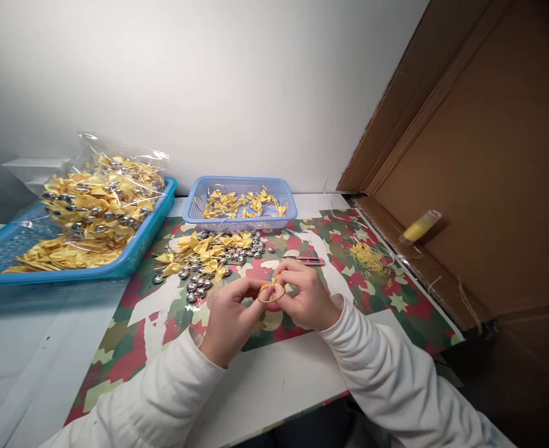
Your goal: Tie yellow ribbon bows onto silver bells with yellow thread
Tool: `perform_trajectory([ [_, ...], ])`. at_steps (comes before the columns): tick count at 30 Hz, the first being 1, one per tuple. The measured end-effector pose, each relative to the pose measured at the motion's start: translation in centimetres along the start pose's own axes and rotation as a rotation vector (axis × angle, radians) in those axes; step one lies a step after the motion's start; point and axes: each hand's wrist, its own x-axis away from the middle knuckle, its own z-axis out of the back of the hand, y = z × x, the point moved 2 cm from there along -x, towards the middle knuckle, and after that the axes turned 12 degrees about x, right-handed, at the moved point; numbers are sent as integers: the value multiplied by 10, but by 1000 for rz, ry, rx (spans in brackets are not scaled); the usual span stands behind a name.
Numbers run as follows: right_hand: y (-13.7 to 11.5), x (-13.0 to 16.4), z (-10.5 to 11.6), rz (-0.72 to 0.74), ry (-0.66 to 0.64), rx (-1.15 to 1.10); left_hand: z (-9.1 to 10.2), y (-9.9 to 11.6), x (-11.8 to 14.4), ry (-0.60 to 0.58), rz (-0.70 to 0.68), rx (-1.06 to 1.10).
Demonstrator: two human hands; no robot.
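My left hand (230, 311) and my right hand (302, 295) meet over the camouflage-patterned mat (377, 298), both in white sleeves. Between their fingertips they pinch a small yellow bow with a loop of gold cord (271, 292). Just beyond the hands lies a loose pile of yellow bows and silver bells (211, 255) on the mat.
A small blue basket (239, 202) at the back holds several yellow bows. A large blue tray (76, 242) at the left carries a plastic bag of bows and bells. Yellow thread scraps (368, 256), small pink scissors (309, 261), a yellow spool (420, 226) and a cardboard wall (489, 155) are at the right.
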Motion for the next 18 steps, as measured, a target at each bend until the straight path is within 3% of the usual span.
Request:
perform_trajectory([
  [4, -5, 5, 0, -44, 111, 102, 2, -2, 0, 48, 13, -20],
  [9, -16, 12, -5, -20, 24, 164, 3, -1, -1, 62, 69, -52],
  [14, -8, 11, -3, -242, -49, 346, 1, 0, 0, -7, 133, -57],
  [18, -4, 8, -3, -367, -133, 269, -1, -1, 1, -46, 114, -107],
])
